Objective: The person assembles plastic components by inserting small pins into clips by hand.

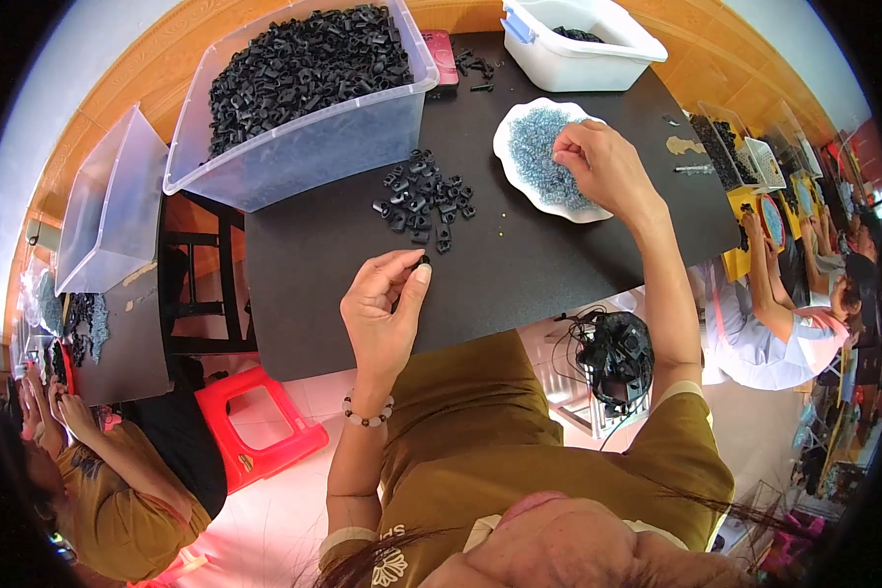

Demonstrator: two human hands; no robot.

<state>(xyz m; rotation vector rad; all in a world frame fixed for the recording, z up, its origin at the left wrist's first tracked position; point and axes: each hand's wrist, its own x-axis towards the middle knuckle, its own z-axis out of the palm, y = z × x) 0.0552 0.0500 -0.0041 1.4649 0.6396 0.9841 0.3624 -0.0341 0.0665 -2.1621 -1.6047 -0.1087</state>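
My left hand point(384, 306) is held above the near part of the dark table, thumb and fingertips closed on a small black plastic part point(421, 262). Only the part's end shows between the fingers. To the right, my right hand point(603, 169) is over a white scalloped plate point(588, 215) heaped with tiny blue-grey translucent pieces point(544, 147). Its thumb and fingers are pinched together at the heap; anything between them is too small to make out. A loose pile of black plastic parts point(423, 201) lies on the table between the two hands, beyond the left one.
A large clear bin point(294, 147) full of black parts stands at the back left, a white tub point(588, 64) at the back right. A pink box point(441, 59) sits between them. Left are an open plastic bin point(108, 211) and red stool point(260, 431). Other people work on both sides.
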